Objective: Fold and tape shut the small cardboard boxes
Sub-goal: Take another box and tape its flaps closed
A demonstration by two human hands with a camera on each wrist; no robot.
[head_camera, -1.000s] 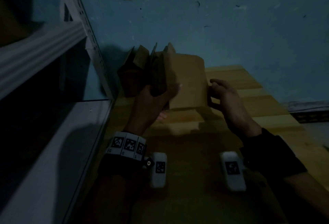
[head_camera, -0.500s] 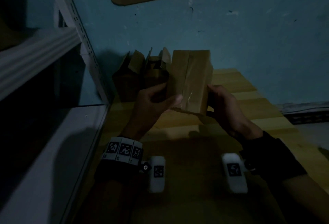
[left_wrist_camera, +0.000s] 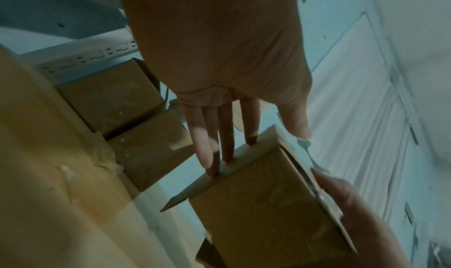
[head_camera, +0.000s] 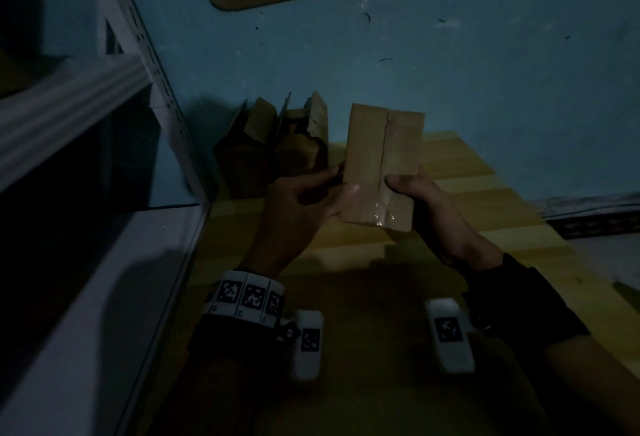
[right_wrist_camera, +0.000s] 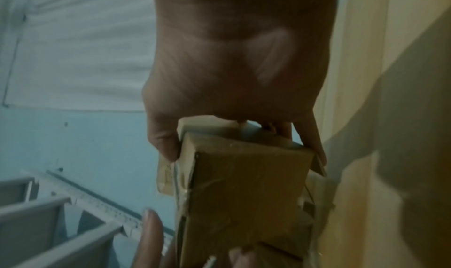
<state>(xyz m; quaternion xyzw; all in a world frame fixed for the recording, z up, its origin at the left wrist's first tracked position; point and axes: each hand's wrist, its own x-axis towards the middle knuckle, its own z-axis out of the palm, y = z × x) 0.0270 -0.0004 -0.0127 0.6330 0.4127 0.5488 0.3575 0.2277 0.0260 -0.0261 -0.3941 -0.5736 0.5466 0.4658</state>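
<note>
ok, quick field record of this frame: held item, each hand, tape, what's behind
held: small cardboard box, lifted off the wooden table, flap seam facing the head camera
left hand: grips the box's left edge
right hand: grips the lower right corner, thumb on the face
tape: clear strip shines at the seam's lower end
behind: open boxes against the blue wall

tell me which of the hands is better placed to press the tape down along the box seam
Right, probably. The right hand has its thumb on the box beside the seam, just above the shiny tape. The left hand steadies the box's left edge, away from the seam.
</note>
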